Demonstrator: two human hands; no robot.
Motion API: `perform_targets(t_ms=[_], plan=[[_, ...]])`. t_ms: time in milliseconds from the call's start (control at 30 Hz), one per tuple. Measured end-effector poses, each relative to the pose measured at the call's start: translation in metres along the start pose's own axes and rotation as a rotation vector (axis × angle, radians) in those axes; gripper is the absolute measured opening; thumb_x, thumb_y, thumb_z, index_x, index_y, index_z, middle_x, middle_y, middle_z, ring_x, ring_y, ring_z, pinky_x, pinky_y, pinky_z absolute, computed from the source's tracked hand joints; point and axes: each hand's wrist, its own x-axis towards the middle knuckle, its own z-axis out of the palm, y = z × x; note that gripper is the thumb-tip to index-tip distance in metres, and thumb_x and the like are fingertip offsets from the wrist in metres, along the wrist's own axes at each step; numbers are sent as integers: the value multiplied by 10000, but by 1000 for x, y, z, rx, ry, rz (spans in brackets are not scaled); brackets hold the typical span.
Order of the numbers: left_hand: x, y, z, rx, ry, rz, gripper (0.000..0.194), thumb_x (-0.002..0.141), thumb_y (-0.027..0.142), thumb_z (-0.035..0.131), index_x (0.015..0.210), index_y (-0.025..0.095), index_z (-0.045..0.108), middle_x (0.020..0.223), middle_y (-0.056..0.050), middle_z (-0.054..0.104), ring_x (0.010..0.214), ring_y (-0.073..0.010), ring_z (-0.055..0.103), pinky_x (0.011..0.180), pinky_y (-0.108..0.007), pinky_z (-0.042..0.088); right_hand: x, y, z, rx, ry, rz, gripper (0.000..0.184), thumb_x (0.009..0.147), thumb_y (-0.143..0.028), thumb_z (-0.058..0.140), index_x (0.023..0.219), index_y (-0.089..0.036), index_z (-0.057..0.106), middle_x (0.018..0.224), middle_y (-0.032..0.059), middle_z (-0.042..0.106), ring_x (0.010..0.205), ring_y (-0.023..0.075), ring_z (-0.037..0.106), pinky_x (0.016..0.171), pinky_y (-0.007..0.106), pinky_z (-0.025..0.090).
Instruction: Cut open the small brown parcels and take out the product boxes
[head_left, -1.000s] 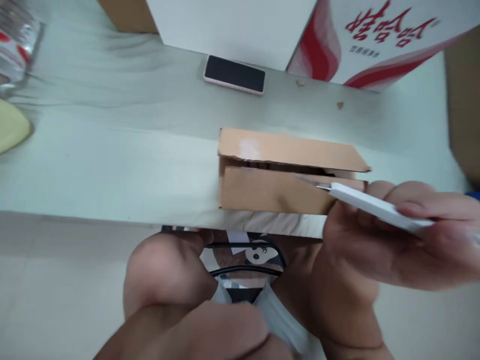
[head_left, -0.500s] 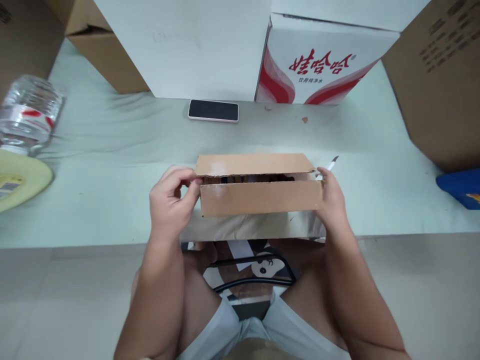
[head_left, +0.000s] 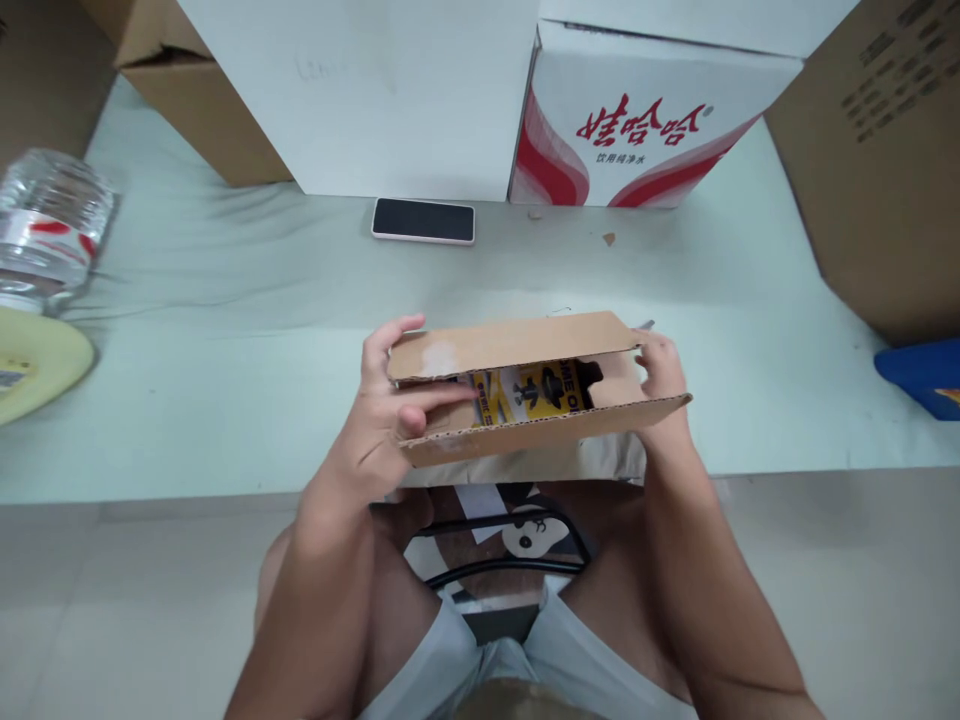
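A flat brown cardboard box [head_left: 510,346] lies at the near edge of the pale green table [head_left: 225,340]. Its front flap [head_left: 547,431] is folded down toward me, and a yellow and black printed item [head_left: 534,391] shows inside. My left hand [head_left: 386,405] grips the box's left end, thumb over the top flap and index finger reaching into the opening. My right hand [head_left: 661,378] is closed on the right end. A grey tip of the white utility knife [head_left: 646,325] pokes out just above that hand.
A phone [head_left: 424,220] lies face up behind the box. At the back stand a white carton [head_left: 360,90], a red-and-white printed carton [head_left: 645,120] and brown cartons [head_left: 885,150]. A water bottle [head_left: 45,230] and yellow lid [head_left: 37,365] are at left, a blue object [head_left: 919,375] at right.
A second ago my right hand held the knife up over the shut box. Both hands then moved to the box's ends, and the front flap has swung down, baring the printed item.
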Motion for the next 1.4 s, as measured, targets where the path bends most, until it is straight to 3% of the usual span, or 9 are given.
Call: perform_targets(t_ms=[100, 167, 367, 567, 700, 867, 1133, 1300, 1400], plan=[[-1, 6, 2, 4, 25, -14, 690, 999, 698, 280, 945, 278, 824, 1472, -85, 407, 1314, -317, 520, 1080, -484, 584, 1, -23, -3, 387, 197, -80, 125, 883, -354, 616, 942, -257, 668, 963, 40, 650, 914, 186, 634, 855, 378, 542], [-2, 7, 4, -4, 47, -31, 711, 995, 705, 262, 921, 262, 814, 1447, -97, 403, 1327, -329, 501, 1071, -493, 585, 0, -33, -4, 509, 246, -185, 140, 891, -380, 647, 829, -259, 683, 811, 15, 606, 819, 168, 610, 837, 370, 528], [-2, 5, 10, -46, 115, -66, 773, 969, 762, 229, 788, 226, 755, 1415, -82, 401, 1240, -288, 523, 1114, -465, 533, -9, -40, -6, 463, 64, -246, 528, 930, -688, 465, 795, -311, 810, 1076, 76, 516, 1074, 245, 571, 1041, 502, 497], [-1, 4, 16, -126, 158, -23, 699, 1007, 689, 239, 756, 227, 700, 1480, -39, 385, 1370, -304, 465, 1246, -513, 386, -14, -40, -2, 461, 4, -318, 613, 972, -682, 313, 810, -387, 825, 1129, 61, 425, 1146, 237, 511, 1157, 507, 414], [0, 6, 17, -146, 201, -34, 679, 993, 703, 283, 702, 218, 658, 1450, -53, 406, 1391, -342, 476, 1218, -580, 418, -17, -43, 0, 392, 80, -266, 707, 951, -727, 260, 674, -281, 733, 1111, 80, 413, 1165, 271, 515, 1114, 532, 444], [0, 13, 16, -234, 244, -64, 608, 945, 736, 403, 688, 201, 531, 1501, -25, 368, 1405, -355, 450, 1226, -575, 410, -20, -47, -1, 491, 302, -314, 484, 980, -590, 396, 729, -250, 630, 1090, 69, 471, 1057, 239, 536, 1008, 480, 474], [5, 31, 4, -217, 135, -41, 561, 892, 733, 552, 696, 208, 559, 1480, -35, 428, 1384, -359, 457, 1186, -543, 411, -18, -50, -18, 560, 358, -279, 464, 965, -540, 461, 643, -242, 612, 964, 67, 476, 972, 232, 553, 954, 481, 492], [6, 38, -13, -87, -42, -101, 481, 856, 672, 602, 703, 217, 566, 1528, -86, 413, 1387, -377, 442, 1129, -548, 476, -23, -54, -48, 290, 372, -316, 95, 873, -304, 665, 830, -310, 750, 914, 73, 573, 912, 252, 615, 846, 495, 545], [5, 42, -22, -72, -147, -156, 344, 812, 543, 640, 726, 220, 562, 1540, -99, 389, 1410, -364, 413, 1154, -519, 462, -25, -68, -77, 61, 248, -514, 302, 811, -133, 672, 973, -368, 770, 862, 52, 644, 880, 259, 664, 786, 482, 579]])
